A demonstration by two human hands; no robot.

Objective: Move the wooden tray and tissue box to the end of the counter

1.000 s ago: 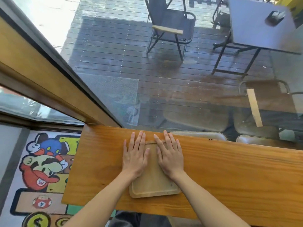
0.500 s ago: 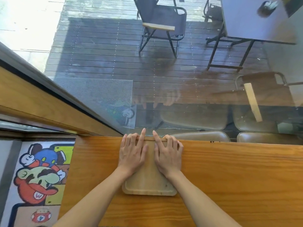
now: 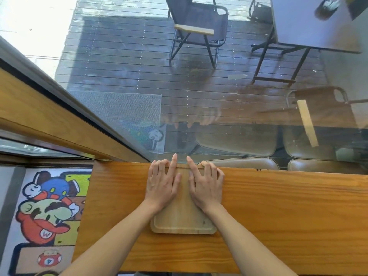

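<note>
Pale wood tray (image 3: 184, 220) lies flat on the orange-brown table (image 3: 278, 216), its far edge right at the table's back edge against the window glass (image 3: 219, 96). Both hands rest palm-down on it: left hand (image 3: 162, 184) and right hand (image 3: 206, 185), side by side, fingers spread loosely, fingertips curled over the far rim, grip not closed around anything.

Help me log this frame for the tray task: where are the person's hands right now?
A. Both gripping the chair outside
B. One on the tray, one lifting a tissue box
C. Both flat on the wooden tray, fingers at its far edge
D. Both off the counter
C: the left hand and right hand lie palm-down side by side on the wooden tray, fingers reaching its far edge on the counter.
</note>
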